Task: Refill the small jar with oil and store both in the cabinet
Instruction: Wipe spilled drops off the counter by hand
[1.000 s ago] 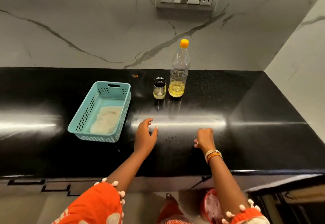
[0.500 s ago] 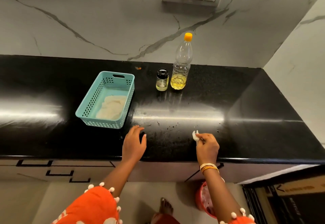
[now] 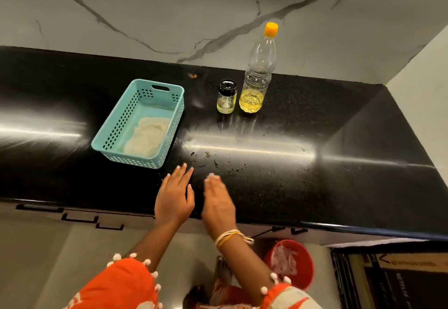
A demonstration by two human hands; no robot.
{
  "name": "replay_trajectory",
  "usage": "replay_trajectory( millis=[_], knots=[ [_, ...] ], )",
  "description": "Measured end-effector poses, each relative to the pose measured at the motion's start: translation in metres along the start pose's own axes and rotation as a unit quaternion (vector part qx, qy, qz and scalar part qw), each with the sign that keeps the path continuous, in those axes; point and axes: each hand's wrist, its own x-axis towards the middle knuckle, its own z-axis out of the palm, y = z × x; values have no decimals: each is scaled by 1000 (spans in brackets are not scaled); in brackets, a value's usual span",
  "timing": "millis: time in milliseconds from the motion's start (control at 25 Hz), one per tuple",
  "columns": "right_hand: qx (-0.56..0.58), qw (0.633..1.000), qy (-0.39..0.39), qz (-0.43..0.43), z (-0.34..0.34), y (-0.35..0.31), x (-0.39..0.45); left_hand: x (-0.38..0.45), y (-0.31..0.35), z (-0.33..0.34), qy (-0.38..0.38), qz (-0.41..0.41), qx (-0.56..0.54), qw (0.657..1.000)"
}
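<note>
Right hand moved in beside left.
Right hand, blurred, now fingers extended, white scrap no longer seen; left hand flat on surface; small jar, oil bottle unmoved.

Black counter with teal basket, small jar, oil bottle, dark crumbs.
</note>
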Motion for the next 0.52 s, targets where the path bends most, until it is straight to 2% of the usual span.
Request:
replay_trajectory(
  millis=[80, 120, 160, 240, 320, 360, 440, 520],
  knots=[
    [2, 992, -47, -121, 4, -3, 14, 0, -1, 0, -6, 2, 7, 1000],
    [-6, 991, -52, -121, -3, 11, 26, 0, -1, -1, -7, 4, 8, 1000],
    [-18, 995, -54, -76, -12, 32, 37, 0, -1, -1, -5, 5, 9, 1000],
    [-18, 994, -32, 106, -35, 87, 52, 0, 0, -1, -3, 4, 11, 1000],
    [-2, 959, 29, 281, -59, 136, 58, -1, 1, -2, -7, 1, 12, 1000],
    [0, 943, 50, 329, -64, 147, 59, -1, 1, -2, -8, 0, 13, 1000],
    [-20, 937, 56, 344, -55, 131, 66, -1, 1, -3, -8, 0, 15, 1000],
    [-2, 964, 9, 267, -33, 87, 79, -1, 3, -4, -9, -3, 16, 1000]
  ],
)
